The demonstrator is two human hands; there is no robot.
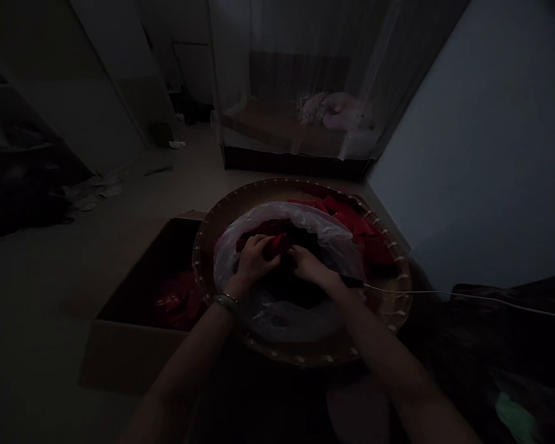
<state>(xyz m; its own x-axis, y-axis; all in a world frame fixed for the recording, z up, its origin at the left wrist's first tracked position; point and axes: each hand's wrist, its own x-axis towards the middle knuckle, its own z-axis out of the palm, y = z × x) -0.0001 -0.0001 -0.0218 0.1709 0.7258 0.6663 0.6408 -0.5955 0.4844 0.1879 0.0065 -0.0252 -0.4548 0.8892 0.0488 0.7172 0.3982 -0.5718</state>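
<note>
My left hand (255,262) is closed around a small red piece (277,245), with thumb and fingers pressed on it. My right hand (308,265) meets it from the right, fingers curled. From under the right wrist sticks a black handle (351,281) with a thin white cord (444,292) running off to the right; the tool's front end is hidden in the hand and the dark. Both hands are over a translucent plastic bag (300,327), its mouth spread wide and its inside very dark. The bag rests in a round woven bamboo tray (300,359).
Several red pieces (351,219) lie along the tray's right side. At left stands an open cardboard box (124,336) holding red items (178,299). A white wall (481,154) rises at right. Behind is a netted bed (296,139). The room is dim.
</note>
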